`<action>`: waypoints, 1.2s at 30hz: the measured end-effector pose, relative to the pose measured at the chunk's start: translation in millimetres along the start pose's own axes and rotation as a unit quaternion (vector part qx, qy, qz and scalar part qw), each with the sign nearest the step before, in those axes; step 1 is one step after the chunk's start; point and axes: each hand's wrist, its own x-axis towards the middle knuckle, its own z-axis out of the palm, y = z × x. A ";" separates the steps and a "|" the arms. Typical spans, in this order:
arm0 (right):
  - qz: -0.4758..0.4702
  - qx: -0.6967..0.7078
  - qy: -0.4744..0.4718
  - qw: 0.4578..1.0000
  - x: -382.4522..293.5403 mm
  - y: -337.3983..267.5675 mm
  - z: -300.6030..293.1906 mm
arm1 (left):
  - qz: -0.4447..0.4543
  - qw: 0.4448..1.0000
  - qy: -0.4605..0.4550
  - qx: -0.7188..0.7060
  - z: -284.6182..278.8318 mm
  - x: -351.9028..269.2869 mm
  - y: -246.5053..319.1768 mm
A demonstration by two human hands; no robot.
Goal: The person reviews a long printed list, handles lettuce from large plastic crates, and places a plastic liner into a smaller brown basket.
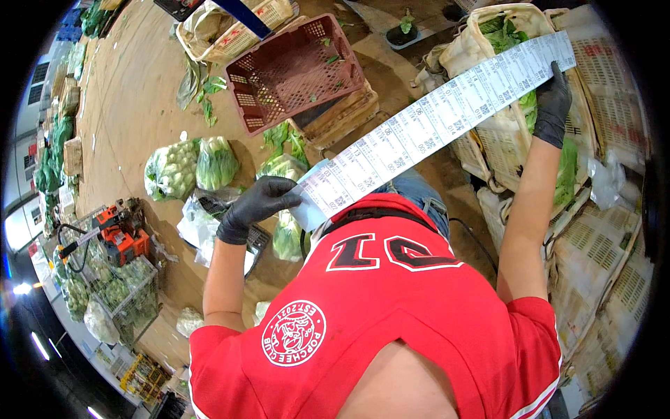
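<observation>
A long strip of printed labels [419, 125] is stretched in front of my body, slanting up from left to right. My left hand [264, 207], in a black glove, pinches its lower left end, where a bluish piece of backing [309, 212] shows. Near the strip's upper right end my right hand [552, 107], also gloved in black, grips the lower edge. Codes and writing cover the strip. Behind its right part stands a cream plastic crate [473, 29] holding leafy greens [502, 36].
A maroon plastic crate [298, 78] rests on a stained pale crate [340, 123]. Bagged vegetables [172, 167] sit on the floor [131, 94] to the left. Stacked cream crates [591, 251] line my right side. An orange machine [123, 238] stands by a wire cage [128, 298] of vegetables.
</observation>
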 end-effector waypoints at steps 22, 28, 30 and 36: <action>0.558 0.511 -0.388 0.527 -267.7 -77.0 187.3 | 0.043 0.997 0.061 -0.014 5.8 40.0 -1.6; 0.478 0.597 -0.264 0.588 -267.0 -92.4 222.9 | 0.079 0.995 0.053 -0.043 9.7 54.7 23.4; 0.513 0.494 -0.300 0.634 -268.2 -103.8 217.1 | 0.100 0.989 0.078 -0.069 6.1 57.5 16.1; 0.546 0.422 -0.504 0.519 -295.3 -97.6 222.1 | 0.176 0.940 0.159 -0.244 6.6 65.8 26.5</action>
